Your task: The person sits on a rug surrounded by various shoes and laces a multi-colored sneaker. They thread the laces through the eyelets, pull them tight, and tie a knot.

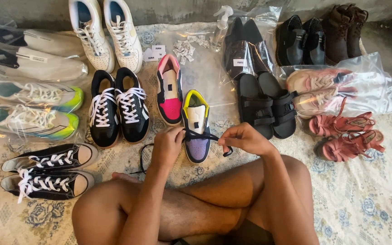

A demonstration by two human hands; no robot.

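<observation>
Two hands, left hand [166, 144] and right hand [243, 138], pinched one black lace [203, 135] over one purple shoe [196, 127] at frame centre; two red sandals [346, 134] lay at right.

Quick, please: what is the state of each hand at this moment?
Left hand: closed, pinching the black lace.
Right hand: closed, pinching the same lace over the purple shoe.

Soft, warm daylight falls evenly across the scene, with only faint shadows under the left hand [166, 145] and right hand [246, 138]. Glare streaks the clear plastic bags [373, 86] up and to the right of the right hand, and those far left of the left hand. Focus holds sharp throughout; wide-angle bending curves the far corners, where the light dims slightly.
</observation>
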